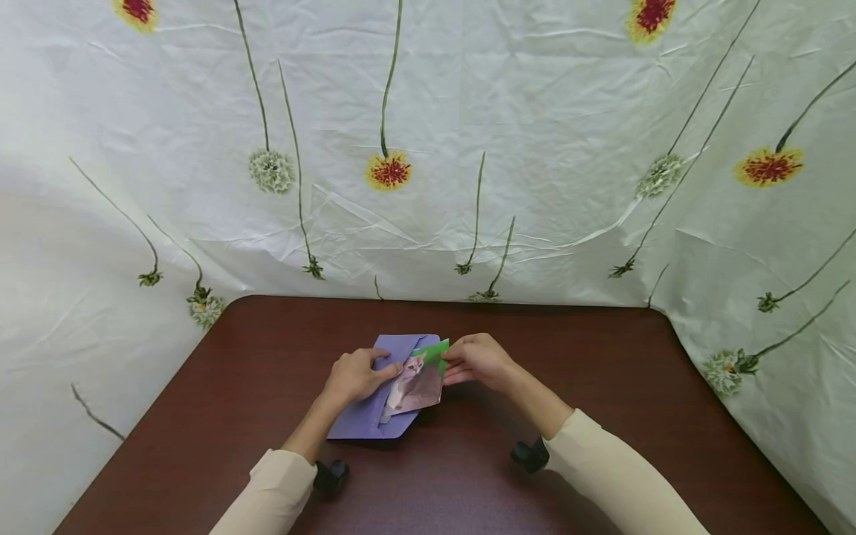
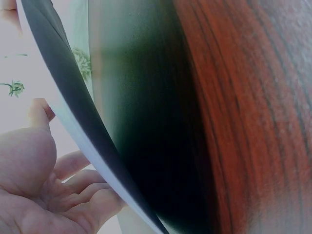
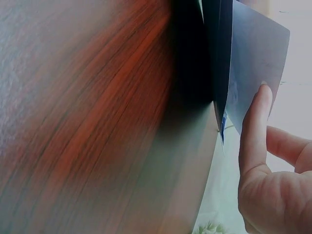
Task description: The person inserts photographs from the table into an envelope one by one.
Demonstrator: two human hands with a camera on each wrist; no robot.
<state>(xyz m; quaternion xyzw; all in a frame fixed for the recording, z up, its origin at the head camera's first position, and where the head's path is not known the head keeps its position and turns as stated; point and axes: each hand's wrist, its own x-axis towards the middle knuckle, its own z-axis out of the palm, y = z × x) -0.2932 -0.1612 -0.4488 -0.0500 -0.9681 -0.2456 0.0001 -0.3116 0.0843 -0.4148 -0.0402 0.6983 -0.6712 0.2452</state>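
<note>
A lavender envelope (image 1: 354,425) lies tilted in front of me, its lower edge off the table in the head view. My left hand (image 1: 356,377) holds it, with the thumb over the opening beside the card. A card with a kitten picture (image 1: 419,383) and a green top strip sticks out of the envelope on the right. My right hand (image 1: 480,360) pinches its upper right edge. In the right wrist view, a straight finger (image 3: 256,124) lies against the card's plain back (image 3: 258,53). The envelope hides the left fingertips in the left wrist view.
The dark red-brown table (image 1: 221,416) has rounded far corners. A white cloth with printed flowers (image 1: 428,104) hangs behind it and along the sides. A dark wrist device (image 1: 331,475) sits at each cream sleeve's cuff.
</note>
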